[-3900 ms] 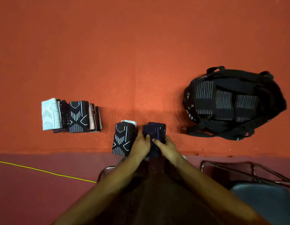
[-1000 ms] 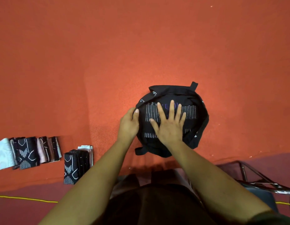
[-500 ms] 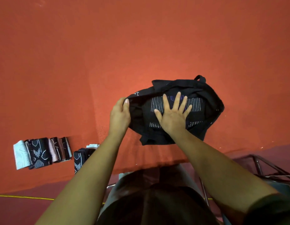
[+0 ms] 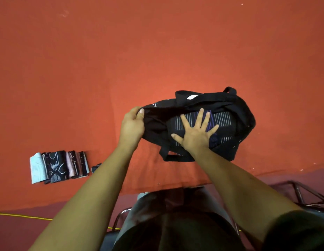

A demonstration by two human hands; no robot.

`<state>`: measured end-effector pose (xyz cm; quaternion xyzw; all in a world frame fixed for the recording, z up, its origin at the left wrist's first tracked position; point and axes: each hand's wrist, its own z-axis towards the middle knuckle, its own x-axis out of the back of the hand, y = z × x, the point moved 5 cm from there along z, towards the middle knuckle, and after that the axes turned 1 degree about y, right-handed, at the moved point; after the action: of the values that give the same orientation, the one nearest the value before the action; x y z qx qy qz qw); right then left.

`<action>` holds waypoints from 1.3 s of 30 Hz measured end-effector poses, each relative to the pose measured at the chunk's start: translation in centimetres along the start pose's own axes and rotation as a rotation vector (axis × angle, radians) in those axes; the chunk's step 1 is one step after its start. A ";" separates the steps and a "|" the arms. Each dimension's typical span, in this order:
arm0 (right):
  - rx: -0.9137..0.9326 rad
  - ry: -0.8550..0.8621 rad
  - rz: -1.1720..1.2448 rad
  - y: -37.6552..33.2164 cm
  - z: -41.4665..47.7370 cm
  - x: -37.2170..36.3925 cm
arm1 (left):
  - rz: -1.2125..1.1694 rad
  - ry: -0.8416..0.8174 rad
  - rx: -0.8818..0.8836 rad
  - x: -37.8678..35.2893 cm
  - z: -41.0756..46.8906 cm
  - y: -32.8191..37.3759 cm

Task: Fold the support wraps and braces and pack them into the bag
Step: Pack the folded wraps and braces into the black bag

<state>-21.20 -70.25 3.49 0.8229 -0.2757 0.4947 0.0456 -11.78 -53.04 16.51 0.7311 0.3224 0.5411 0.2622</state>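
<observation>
Black fabric makes up the bag [image 4: 245,113], which lies on the orange-red cloth [image 4: 157,51] with its mouth turned towards the person. The left hand [image 4: 132,125] pinches the bag's left rim between thumb and curled fingers. The right hand [image 4: 194,132] lies flat inside the opening, fingers spread, pressing on the striped wraps [image 4: 223,118] packed there (dark, with pale lines). Well apart to the left, a row of folded wraps [image 4: 59,166] stands on the cloth. A metal chair frame [image 4: 300,193] shows at lower right.
</observation>
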 end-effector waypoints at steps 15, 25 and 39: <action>-0.030 -0.021 0.114 -0.4 -0.2 0.1 | -0.268 -0.149 0.022 -2.4 -1.6 -0.3; 0.051 0.050 0.342 -1.4 -2.5 2.3 | -0.236 -0.325 0.171 -3.6 -2.5 -2.9; -0.070 0.233 0.634 -2.2 -5.9 5.7 | -0.445 -0.438 0.389 -4.8 -3.9 -6.9</action>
<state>-22.71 -68.65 11.73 0.6323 -0.5274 0.5651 -0.0511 -17.77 -52.01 9.52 0.7776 0.5069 0.2299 0.2923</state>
